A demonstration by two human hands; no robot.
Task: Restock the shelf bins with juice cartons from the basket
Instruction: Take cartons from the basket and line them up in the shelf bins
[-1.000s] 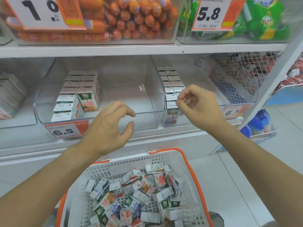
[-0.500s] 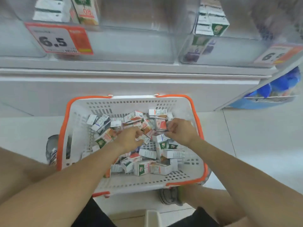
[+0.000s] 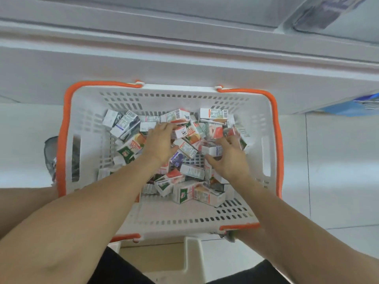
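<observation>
Basket (image 3: 86,124) holds jumbled juice cartons (image 3: 184,193); left hand (image 3: 160,142) grip unclear; right hand (image 3: 229,160) grips carton (image 3: 213,150).

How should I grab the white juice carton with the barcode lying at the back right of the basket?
Probably from straight above, pinching the long edges of the white barcode-printed juice carton. It lies flat atop the pile by the far wall of the white, orange-rimmed plastic basket, long side running left-right, nothing covering it.

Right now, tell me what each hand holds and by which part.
Right hand grips a white juice carton by its long sides. Left hand lies on the cartons in the basket; whether it holds one cannot be told.
</observation>
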